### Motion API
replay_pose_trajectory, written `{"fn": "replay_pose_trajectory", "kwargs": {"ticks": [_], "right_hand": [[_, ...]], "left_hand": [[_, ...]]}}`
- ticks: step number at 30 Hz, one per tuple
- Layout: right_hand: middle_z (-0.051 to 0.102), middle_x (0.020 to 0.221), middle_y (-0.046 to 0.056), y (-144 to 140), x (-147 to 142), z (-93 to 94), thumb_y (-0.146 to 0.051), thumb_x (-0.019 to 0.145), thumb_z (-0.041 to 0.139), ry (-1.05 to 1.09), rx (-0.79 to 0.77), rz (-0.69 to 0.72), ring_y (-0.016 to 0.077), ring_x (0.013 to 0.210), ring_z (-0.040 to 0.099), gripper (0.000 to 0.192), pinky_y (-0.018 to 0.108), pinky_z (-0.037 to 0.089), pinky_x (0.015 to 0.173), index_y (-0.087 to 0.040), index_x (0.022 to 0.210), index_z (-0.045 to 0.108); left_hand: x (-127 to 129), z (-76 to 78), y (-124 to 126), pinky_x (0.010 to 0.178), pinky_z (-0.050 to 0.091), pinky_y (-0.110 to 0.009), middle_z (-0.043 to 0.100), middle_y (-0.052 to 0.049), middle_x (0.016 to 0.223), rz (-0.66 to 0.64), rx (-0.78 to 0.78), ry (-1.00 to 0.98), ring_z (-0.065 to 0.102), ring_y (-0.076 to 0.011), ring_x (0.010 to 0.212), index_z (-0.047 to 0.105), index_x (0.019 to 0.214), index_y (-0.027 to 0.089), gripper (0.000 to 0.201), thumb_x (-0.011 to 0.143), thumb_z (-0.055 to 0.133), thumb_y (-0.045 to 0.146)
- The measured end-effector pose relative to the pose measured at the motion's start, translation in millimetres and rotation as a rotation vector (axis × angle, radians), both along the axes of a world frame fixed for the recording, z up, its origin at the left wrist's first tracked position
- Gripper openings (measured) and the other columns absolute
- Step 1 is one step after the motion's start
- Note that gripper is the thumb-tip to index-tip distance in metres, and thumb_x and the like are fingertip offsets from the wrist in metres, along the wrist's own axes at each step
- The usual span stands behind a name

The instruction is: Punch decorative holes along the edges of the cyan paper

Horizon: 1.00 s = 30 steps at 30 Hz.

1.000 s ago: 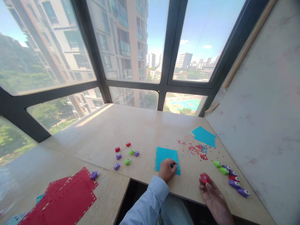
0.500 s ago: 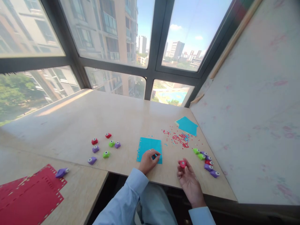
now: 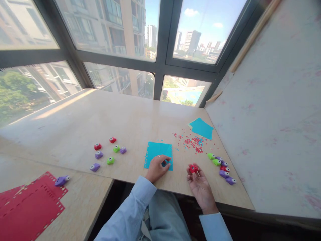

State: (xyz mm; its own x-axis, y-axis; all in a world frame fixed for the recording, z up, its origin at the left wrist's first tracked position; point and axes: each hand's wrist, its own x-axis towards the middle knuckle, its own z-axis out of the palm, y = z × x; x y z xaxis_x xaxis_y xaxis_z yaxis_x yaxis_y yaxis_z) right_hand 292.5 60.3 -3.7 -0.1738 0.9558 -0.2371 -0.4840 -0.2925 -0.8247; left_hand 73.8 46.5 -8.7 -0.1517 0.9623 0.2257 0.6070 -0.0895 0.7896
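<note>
Right hand was kept closed around the red punch, lower centre; left hand stayed curled, pressing the blue sheet, both barely shifted.

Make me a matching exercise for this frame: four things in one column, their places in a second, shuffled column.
Things:
1. red punch
2. blue sheet
3. red paper bits
4. red sheets

Places:
A. on the lower table at far left
B. under the left hand
C. in the fingers of the right hand
D. scattered on the table beside the far blue sheet

Pairs: 1-C, 2-B, 3-D, 4-A
</note>
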Motion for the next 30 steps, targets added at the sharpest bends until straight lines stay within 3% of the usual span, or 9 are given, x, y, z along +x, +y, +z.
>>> {"fn": "replay_pose_trajectory", "kwargs": {"ticks": [5,8,11,14,17,20,25,30], "right_hand": [[0.064,0.118,0.007,-3.0,-2.1,3.6,-0.037,0.065,0.089,-0.006,-0.017,0.031,0.0233,0.111,0.059,0.053,0.034,0.052,0.088,-0.026,0.112,0.067],[0.066,0.114,0.008,0.2,-6.4,-0.4,-0.041,0.065,0.088,-0.144,0.049,0.036,0.0241,0.107,0.061,0.058,0.039,0.05,0.094,-0.022,0.116,0.066],[0.068,0.11,0.01,10.6,-11.6,-5.6,-0.049,0.066,0.085,-0.429,0.202,0.056,0.026,0.102,0.063,0.059,0.044,0.049,0.096,-0.02,0.114,0.068],[0.067,0.109,0.011,23.0,-16.5,-4.5,-0.055,0.073,0.076,-0.648,0.445,0.109,0.0275,0.101,0.062,0.048,0.044,0.05,0.092,-0.021,0.106,0.072],[0.068,0.108,0.009,32.6,-21.6,3.0,-0.049,0.081,0.068,-0.767,0.639,0.183,0.0275,0.101,0.061,0.034,0.044,0.049,0.093,-0.024,0.103,0.074],[0.069,0.107,0.008,40.1,-27.4,9.9,-0.04,0.083,0.064,-0.819,0.731,0.288,0.0275,0.101,0.061,0.027,0.045,0.046,0.095,-0.027,0.103,0.075],[0.069,0.105,0.008,47.2,-34.1,10.4,-0.038,0.082,0.064,-0.82,0.753,0.316,0.0276,0.101,0.06,0.026,0.045,0.045,0.096,-0.026,0.101,0.076],[0.069,0.106,0.011,39.5,-35.1,1.7,-0.051,0.077,0.072,-0.729,0.549,0.203,0.0253,0.088,0.063,0.046,0.04,0.052,0.08,-0.02,0.111,0.07]], "left_hand": [[0.7,0.4,0.3,0.08,0.049,-0.032,0.073,-0.003,0.084,0.015,0.016,-0.021,0.064,-0.0165,0.076,0.071,0.092,0.02,0.015,0.08,0.061,0.018],[1.1,0.7,0.3,0.079,0.049,-0.031,0.073,-0.003,0.085,0.024,0.022,-0.045,0.064,-0.0164,0.077,0.071,0.09,0.02,0.014,0.082,0.06,0.017],[1.3,0.7,-0.2,0.078,0.049,-0.03,0.073,-0.003,0.086,0.036,0.017,-0.063,0.064,-0.0158,0.077,0.07,0.091,0.02,0.014,0.082,0.061,0.017],[1.3,0.9,-0.5,0.078,0.049,-0.03,0.072,-0.003,0.088,0.039,0.014,-0.076,0.064,-0.0153,0.077,0.07,0.096,0.02,0.018,0.08,0.063,0.017],[1.2,1.4,-0.4,0.079,0.049,-0.031,0.072,-0.003,0.089,0.029,0.005,-0.054,0.064,-0.0164,0.08,0.069,0.101,0.02,0.023,0.078,0.067,0.019],[1.2,1.1,-0.2,0.079,0.049,-0.031,0.071,-0.004,0.089,0.027,-0.002,-0.035,0.064,-0.0175,0.081,0.069,0.103,0.02,0.027,0.076,0.069,0.021],[2.1,0.7,-1.0,0.078,0.049,-0.03,0.07,-0.003,0.088,0.05,0.011,-0.083,0.063,-0.017,0.081,0.069,0.102,0.02,0.025,0.078,0.068,0.022],[2.5,8.1,-2.9,0.073,0.049,-0.028,0.072,-0.003,0.094,0.057,0.037,-0.233,0.064,-0.0145,0.077,0.069,0.1,0.02,0.019,0.083,0.063,0.027]]}}
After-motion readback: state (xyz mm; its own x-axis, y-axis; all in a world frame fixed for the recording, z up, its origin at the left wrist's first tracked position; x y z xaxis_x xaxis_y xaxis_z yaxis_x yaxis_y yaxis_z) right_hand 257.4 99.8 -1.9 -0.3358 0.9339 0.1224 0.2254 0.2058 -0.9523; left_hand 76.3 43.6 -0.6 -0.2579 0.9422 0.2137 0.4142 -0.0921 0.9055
